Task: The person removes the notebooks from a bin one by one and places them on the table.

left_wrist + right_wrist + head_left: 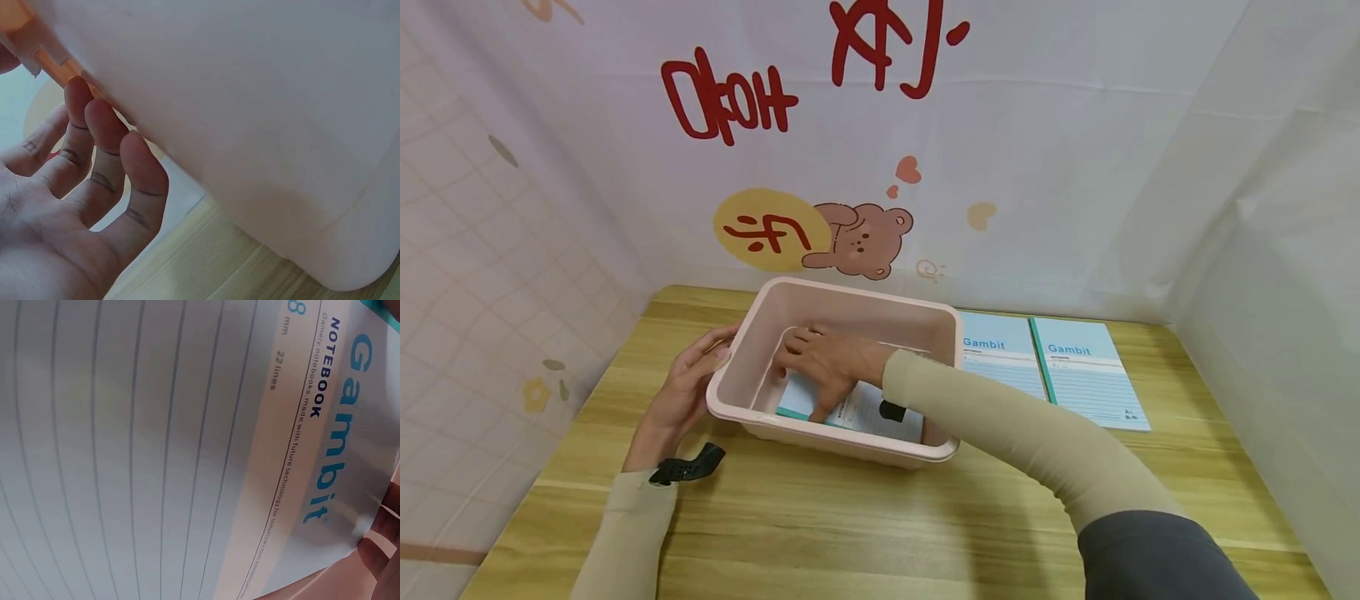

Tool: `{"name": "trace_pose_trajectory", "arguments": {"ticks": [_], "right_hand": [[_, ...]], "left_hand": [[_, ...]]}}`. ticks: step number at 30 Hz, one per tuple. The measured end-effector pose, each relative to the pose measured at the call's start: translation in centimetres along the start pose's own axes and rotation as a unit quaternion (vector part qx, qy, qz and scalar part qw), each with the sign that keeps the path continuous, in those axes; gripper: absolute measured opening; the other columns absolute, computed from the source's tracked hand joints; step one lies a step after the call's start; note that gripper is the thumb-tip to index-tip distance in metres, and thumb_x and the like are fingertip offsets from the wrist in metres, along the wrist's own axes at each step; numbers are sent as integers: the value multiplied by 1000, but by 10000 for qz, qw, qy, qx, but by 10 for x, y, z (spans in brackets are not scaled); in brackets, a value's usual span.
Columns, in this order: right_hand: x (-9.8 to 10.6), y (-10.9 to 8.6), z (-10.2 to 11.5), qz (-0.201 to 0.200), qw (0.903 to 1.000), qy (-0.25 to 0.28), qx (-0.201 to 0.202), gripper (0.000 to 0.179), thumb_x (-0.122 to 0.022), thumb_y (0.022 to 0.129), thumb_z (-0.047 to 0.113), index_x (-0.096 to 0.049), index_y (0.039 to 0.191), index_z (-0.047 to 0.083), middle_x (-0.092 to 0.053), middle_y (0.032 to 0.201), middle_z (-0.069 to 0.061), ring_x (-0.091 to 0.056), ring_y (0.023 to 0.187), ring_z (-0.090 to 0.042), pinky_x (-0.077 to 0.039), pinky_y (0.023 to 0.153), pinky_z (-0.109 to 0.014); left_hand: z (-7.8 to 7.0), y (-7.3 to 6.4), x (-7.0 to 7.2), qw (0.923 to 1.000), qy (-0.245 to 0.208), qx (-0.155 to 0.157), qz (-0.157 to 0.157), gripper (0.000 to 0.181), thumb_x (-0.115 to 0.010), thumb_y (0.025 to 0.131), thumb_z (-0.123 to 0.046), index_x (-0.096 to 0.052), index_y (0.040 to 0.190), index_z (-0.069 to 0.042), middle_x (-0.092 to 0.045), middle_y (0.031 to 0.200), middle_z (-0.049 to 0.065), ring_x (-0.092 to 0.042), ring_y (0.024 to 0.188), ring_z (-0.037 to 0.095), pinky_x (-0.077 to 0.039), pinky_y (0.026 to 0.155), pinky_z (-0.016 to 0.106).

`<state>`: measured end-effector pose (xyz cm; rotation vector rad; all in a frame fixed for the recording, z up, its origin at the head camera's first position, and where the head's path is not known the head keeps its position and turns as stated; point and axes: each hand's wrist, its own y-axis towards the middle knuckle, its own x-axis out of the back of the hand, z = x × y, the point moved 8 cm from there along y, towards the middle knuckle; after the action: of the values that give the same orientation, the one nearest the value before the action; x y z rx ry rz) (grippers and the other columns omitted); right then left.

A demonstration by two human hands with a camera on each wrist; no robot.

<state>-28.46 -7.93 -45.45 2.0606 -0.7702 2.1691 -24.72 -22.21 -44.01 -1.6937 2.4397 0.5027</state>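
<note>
A pale pink plastic basin [865, 310] stands on the table, tilted up slightly at its left end. My left hand [688, 383] grips the basin's left rim, with fingertips under the lip in the left wrist view. Inside the basin, my right hand [829, 362] holds a light blue and white Gambit notebook [162, 450] by its top end. Its thumb is at one edge and its fingers [375, 553] are at the opposite one. The notebook lies cover up low in the basin, its spine edge green, partly hidden by the hand.
Two more Gambit notebooks lie side by side right of the basin: one [1000, 354] partly behind it, the other [1088, 375] farther right. The wooden table [850, 525] meets a printed white curtain [1037, 167] at the back and sides.
</note>
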Motion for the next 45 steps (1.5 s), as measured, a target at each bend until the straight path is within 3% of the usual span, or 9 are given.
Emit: {"name": "trace_pose_trajectory", "arguments": {"ticks": [4, 8, 14, 20, 28, 45], "right_hand": [[0, 0, 2, 59, 9998, -141, 88, 80, -64, 76, 84, -48, 140, 38, -41, 143, 1, -32, 138, -20, -22, 124, -44], [-1, 0, 4, 195, 9997, -100, 134, 85, -64, 77, 81, -48, 141, 28, -42, 149, 0, -32, 143, -19, -19, 127, -47], [-1, 1, 5, 234, 9995, -185, 120, 86, -66, 77, 79, -48, 138, 20, -49, 146, -1, -36, 141, -19, -19, 128, -48], [4, 2, 4, -152, 9987, -477, 138, 91, -55, 78, 87, -52, 139, 20, -53, 144, 0, -39, 137, -18, -27, 123, -44], [14, 1, 2, -604, 9971, -465, -28, 79, -57, 78, 81, -59, 130, 21, -62, 130, 3, -49, 124, -16, -35, 114, -42], [41, -8, 2, -1316, 9903, -388, -208, 68, -55, 78, 77, -60, 115, 20, -63, 111, 5, -48, 105, -15, -33, 98, -36]], "left_hand": [[0, 0, 0, 10000, -13, -1, 19, 35, -41, 109, -7, -55, 140, -14, -62, 134, -3, -64, 113, 7, -57, 87, 22], [0, 0, 0, 10000, -68, -7, 54, 35, -41, 109, -7, -54, 141, -13, -62, 134, -3, -64, 112, 7, -58, 86, 22], [1, 0, 0, 10000, -72, -10, 41, 35, -40, 109, -7, -54, 140, -13, -63, 133, -3, -65, 111, 7, -58, 85, 22], [0, 1, -1, 10000, -23, -20, 33, 35, -40, 109, -8, -54, 141, -13, -62, 133, -3, -65, 111, 7, -58, 85, 21], [-1, 0, -2, 9999, -71, -39, 103, 36, -39, 109, -8, -54, 142, -13, -62, 133, -3, -65, 111, 7, -58, 84, 22], [0, 0, -3, 9997, -127, -107, 187, 37, -36, 109, -6, -53, 141, -13, -63, 132, -4, -66, 108, 7, -58, 82, 21]]}}
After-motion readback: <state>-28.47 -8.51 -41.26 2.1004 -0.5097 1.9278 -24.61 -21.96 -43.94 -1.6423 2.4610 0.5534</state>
